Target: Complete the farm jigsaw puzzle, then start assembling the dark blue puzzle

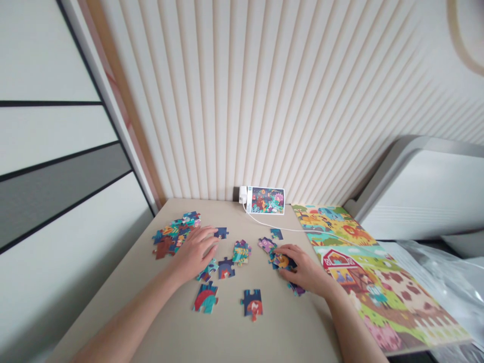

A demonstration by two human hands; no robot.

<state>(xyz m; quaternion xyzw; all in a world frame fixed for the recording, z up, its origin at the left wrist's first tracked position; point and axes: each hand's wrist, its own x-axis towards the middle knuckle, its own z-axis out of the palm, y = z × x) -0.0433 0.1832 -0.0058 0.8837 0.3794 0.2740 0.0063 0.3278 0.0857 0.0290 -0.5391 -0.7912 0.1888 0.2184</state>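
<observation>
Colourful jigsaw pieces lie scattered on a beige table (227, 333). My left hand (194, 252) rests flat with fingers stretched out, fingertips by a small dark blue piece (221, 232) and beside a joined cluster of pieces (176, 234) at the left. My right hand (304, 269) lies over a small group of pieces (282, 260), fingers curled onto them. Loose pieces sit between and before the hands: a blue and red piece (226, 268), a teal and red piece (206, 297), a blue piece with a red figure (252, 303), a multicoloured clump (241, 251).
A small reference picture card (265, 200) leans against the ribbed wall, with a white plug and cable (280, 228) running right. A large finished farm puzzle board (372, 275) lies at the table's right. Clear plastic sheeting (446, 272) and a white unit (427, 194) stand beyond.
</observation>
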